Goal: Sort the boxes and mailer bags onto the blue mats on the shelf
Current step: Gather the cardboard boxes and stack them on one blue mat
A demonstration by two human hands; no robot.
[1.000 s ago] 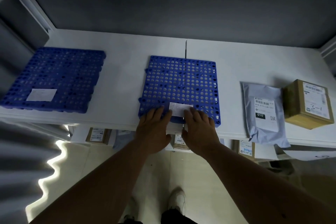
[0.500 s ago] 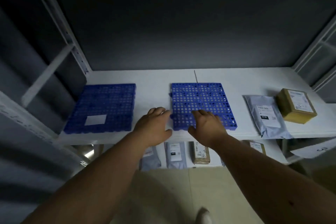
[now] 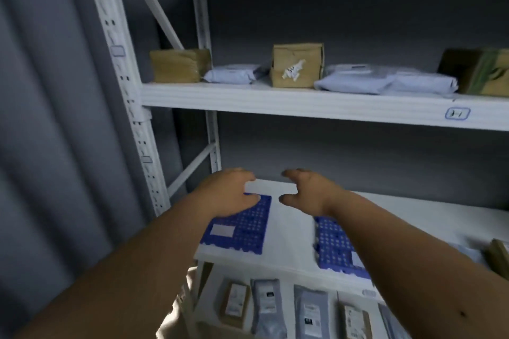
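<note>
Two blue perforated mats lie on the middle shelf: the left mat carries a white label, the right mat is partly hidden by my right forearm. My left hand and my right hand are raised in the air above that shelf, empty, fingers loosely spread and slightly bent. On the upper shelf stand three brown boxes: one at the left, one in the middle, one at the right. Between them lie grey mailer bags.
The white upright post of the rack stands at the left, a grey curtain beside it. The lower shelf holds several labelled boxes and mailer bags. A brown box edge shows at the far right of the middle shelf.
My view has swung upward, bringing the upper shelf with its parcels into sight. Both hands have lifted off the right mat and now hover in the air above the middle shelf.
</note>
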